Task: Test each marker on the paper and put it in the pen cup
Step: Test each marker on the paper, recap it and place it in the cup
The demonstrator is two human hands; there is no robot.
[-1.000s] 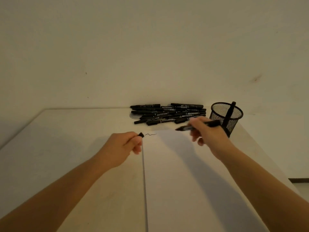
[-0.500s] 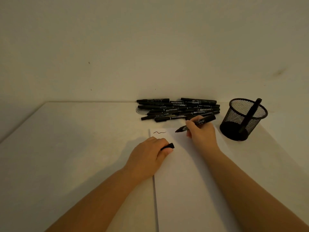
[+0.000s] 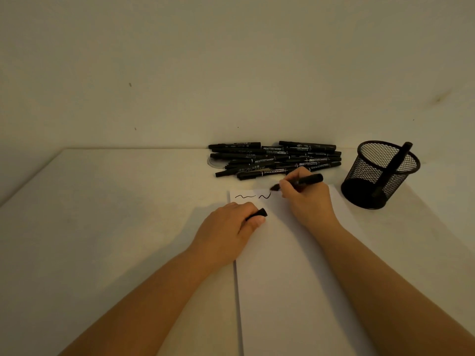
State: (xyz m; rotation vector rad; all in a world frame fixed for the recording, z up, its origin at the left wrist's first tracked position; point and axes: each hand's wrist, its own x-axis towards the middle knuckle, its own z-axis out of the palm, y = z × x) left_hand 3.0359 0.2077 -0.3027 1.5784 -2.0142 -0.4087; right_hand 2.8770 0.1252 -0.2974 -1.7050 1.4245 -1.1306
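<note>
My right hand (image 3: pixel 307 199) grips a black marker (image 3: pixel 305 180) with its tip down on the white paper (image 3: pixel 295 265), at the end of a fresh squiggle (image 3: pixel 264 196). An older squiggle (image 3: pixel 245 196) lies to its left. My left hand (image 3: pixel 231 227) rests on the paper's left edge and pinches the marker's black cap (image 3: pixel 258 214). A pile of several black markers (image 3: pixel 272 158) lies at the back of the table. The black mesh pen cup (image 3: pixel 380 173) stands at the right with one marker (image 3: pixel 394 168) leaning in it.
The pale table (image 3: pixel 115 214) meets the wall just behind the marker pile. A faint ring mark (image 3: pixel 213 163) shows beside the pile's left end. The pen cup stands off the paper's far right corner.
The view has swung left and down. My right hand lowered the marker tip to the paper and drew a second squiggle. My left hand came to rest on the paper's edge with the cap.
</note>
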